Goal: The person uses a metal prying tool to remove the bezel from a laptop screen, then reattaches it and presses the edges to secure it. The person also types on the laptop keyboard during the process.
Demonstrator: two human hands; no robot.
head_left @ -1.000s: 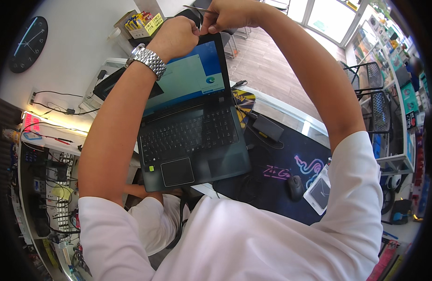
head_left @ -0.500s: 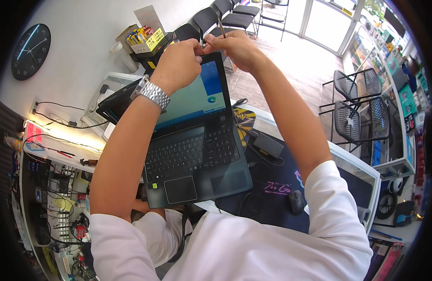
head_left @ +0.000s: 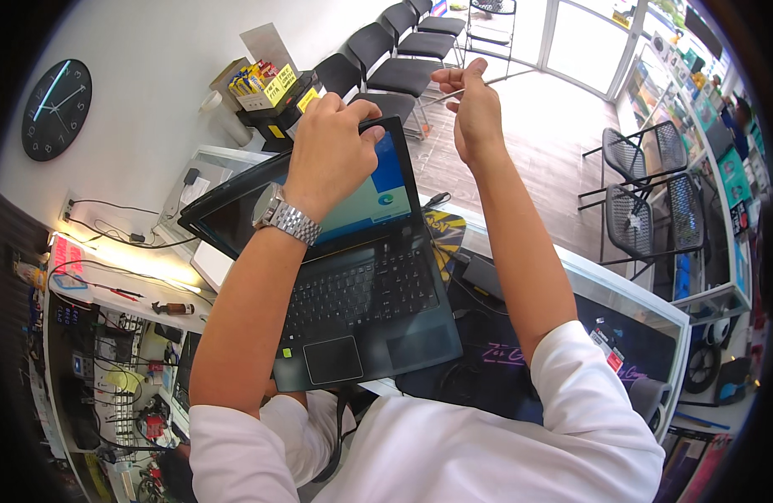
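Head view: the left hand (head_left: 329,155) is pinching the top edge of the laptop (head_left: 370,289), with the thumb resting in front of the screen (head_left: 388,172) and the fingers curling over the rim. The right hand (head_left: 479,117) is hanging in the air, well apart from the laptop. Its fingers are bending, and something thin seems to be poking out by them, but it is too small to tell if they are closing on it. A silver watch (head_left: 293,216) is circling the left wrist.

The laptop is standing open near the counter's edge (head_left: 604,272), its front side pointing at the person's white shirt (head_left: 453,444). A dark mat (head_left: 420,381) is lying beside it, and a black charger (head_left: 485,277) is sitting there too. Past the counter, bare floor (head_left: 537,159) is giving lots of room between the row of black chairs (head_left: 386,63) and the mesh chairs (head_left: 625,205).

Beyond the left hand, a small box (head_left: 254,99) is holding yellow, blue and red packs (head_left: 256,77). It is sitting on a black box (head_left: 279,117), and a white tube (head_left: 225,121) is standing close by.
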